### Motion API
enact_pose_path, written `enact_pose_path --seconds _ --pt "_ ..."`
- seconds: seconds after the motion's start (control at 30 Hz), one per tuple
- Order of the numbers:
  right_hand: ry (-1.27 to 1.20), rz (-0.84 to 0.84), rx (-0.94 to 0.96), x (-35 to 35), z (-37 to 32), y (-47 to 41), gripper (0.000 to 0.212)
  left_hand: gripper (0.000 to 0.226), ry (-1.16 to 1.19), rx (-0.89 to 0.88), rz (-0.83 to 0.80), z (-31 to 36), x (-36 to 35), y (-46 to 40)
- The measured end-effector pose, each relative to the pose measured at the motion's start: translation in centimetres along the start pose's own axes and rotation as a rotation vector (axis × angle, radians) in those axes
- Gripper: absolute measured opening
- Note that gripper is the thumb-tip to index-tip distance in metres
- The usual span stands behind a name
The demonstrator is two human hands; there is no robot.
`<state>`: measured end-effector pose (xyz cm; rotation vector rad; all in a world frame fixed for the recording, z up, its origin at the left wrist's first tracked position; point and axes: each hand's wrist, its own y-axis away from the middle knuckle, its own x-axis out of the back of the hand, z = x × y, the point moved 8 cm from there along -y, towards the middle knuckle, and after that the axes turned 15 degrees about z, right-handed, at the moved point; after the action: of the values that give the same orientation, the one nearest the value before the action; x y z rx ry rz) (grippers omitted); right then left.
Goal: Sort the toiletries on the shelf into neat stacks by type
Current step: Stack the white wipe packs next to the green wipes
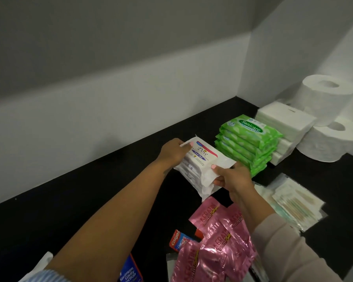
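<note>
Beside five green wipe packs [248,147], both hands' [172,152] [231,177] grip pinches stacked soap packs [198,167].

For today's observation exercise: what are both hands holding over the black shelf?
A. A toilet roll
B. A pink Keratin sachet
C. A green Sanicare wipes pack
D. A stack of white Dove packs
D: the left hand and right hand grip opposite ends of the stack of white Dove packs.

Both arms reach forward over the shelf; the left hand [172,152] and the right hand [231,177] have fingers curled, gripping.
</note>
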<state>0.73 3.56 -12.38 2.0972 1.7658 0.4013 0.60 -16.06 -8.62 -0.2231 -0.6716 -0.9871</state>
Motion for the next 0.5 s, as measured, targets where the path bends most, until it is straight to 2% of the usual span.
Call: enact_pose_path --seconds 0.3,0.5 --pt "-0.003 0.032 0.017 0.2 0.7 0.1 0.030 0.039 -0.104 -0.008 0.034 -0.2 -0.1 0.3" --pt "-0.027 0.070 0.042 1.2 0.1 0.8 0.033 0.056 -0.174 -0.060 0.132 0.4 1.1 1.0"
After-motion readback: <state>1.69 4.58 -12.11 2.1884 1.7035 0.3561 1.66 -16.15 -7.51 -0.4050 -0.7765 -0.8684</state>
